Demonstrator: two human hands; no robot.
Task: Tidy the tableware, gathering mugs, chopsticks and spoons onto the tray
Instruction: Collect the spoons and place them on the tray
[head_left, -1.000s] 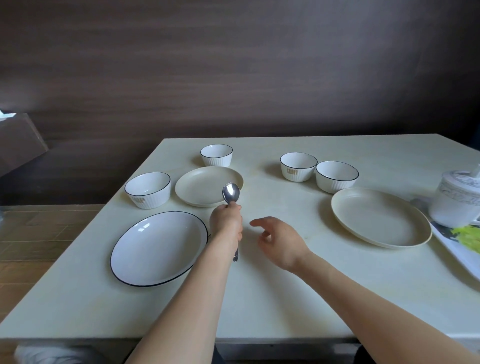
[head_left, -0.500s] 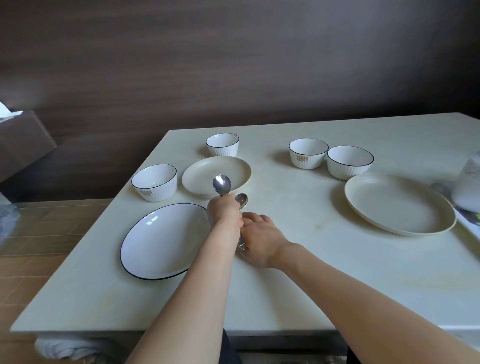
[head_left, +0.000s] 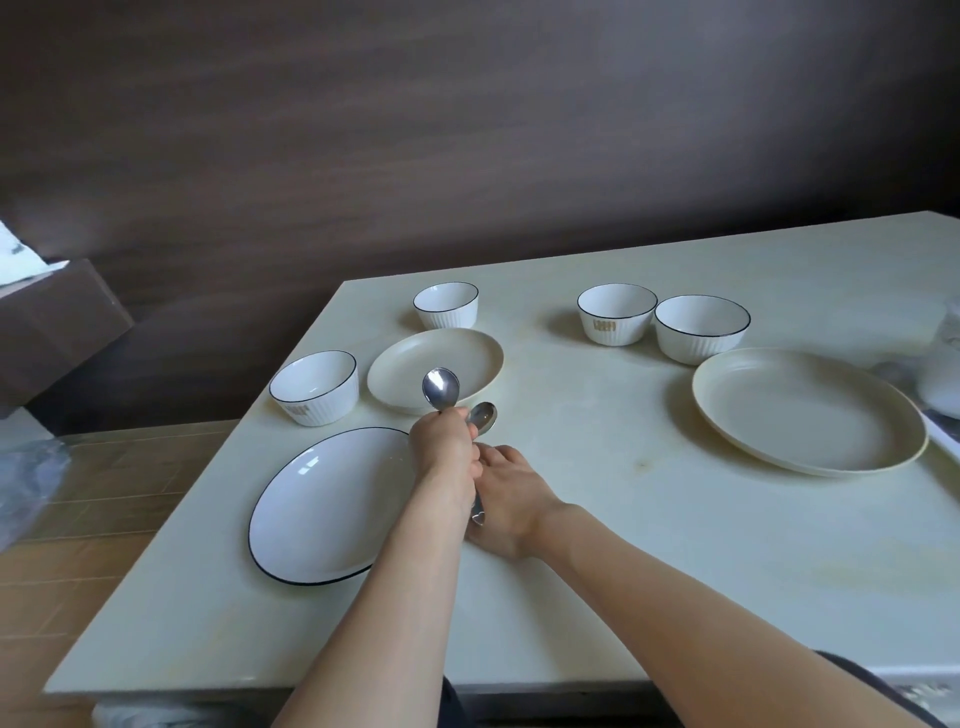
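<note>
My left hand (head_left: 445, 447) grips a steel spoon (head_left: 440, 388) by its handle and holds it upright, bowl up, over the table's near middle. A second steel spoon (head_left: 483, 417) lies just right of it, its bowl pointing away. Its handle runs back between my two hands. My right hand (head_left: 511, 499) lies low on the table against the left one, thumb and fingers closed on that handle; the grip itself is partly hidden. A corner of the white tray (head_left: 943, 436) shows at the right edge. No mugs or chopsticks are in view.
A black-rimmed white oval plate (head_left: 322, 509) lies left of my hands, with a small beige plate (head_left: 467, 358) behind them and a large beige plate (head_left: 810, 415) to the right. Several white ribbed bowls (head_left: 701, 327) stand around. A blurred white vessel (head_left: 943, 384) sits on the tray.
My right hand came down from hovering open onto the second spoon beside my left hand. The left hand kept its spoon upright. The view turned left, so most of the tray left the frame.
</note>
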